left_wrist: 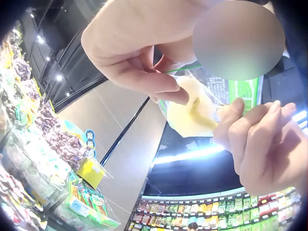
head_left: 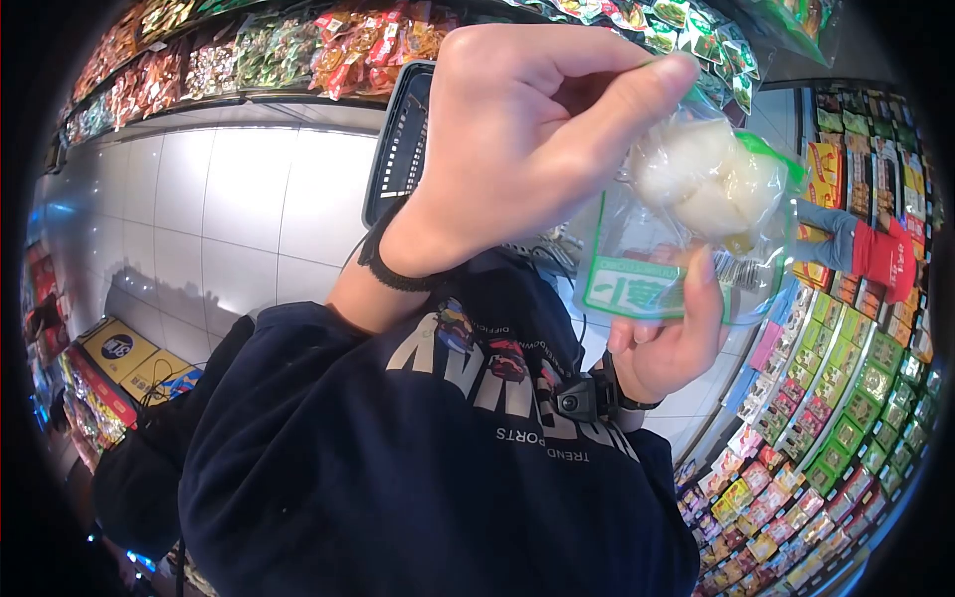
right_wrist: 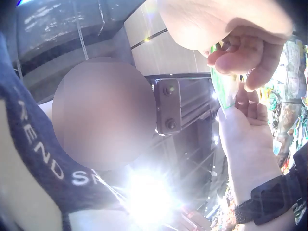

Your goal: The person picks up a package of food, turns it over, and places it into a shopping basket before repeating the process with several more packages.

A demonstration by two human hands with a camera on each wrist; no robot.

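A clear plastic packet (head_left: 711, 184) with green edges and green print holds pale, rounded lumps. It hangs in front of the chest in the head view. My left hand (head_left: 517, 149), with a black band at the wrist, pinches its upper edge between thumb and finger. At the lower edge, my right hand (head_left: 671, 353) holds the packet with bent fingers, the index finger lying over the printed label. The left wrist view shows both hands close about the pale contents (left_wrist: 190, 113). From the right wrist, the packet (right_wrist: 224, 89) appears nearly edge-on, partly hidden by fingers.
A dark shopping basket (head_left: 398, 149) is behind my left forearm. Bagged snacks (head_left: 358, 55) fill the shelf beyond it. Racks of colourful packets (head_left: 846, 428) curve along the right, where a person in a red shirt (head_left: 883, 261) stands. Yellow cartons (head_left: 124, 358) sit at lower left.
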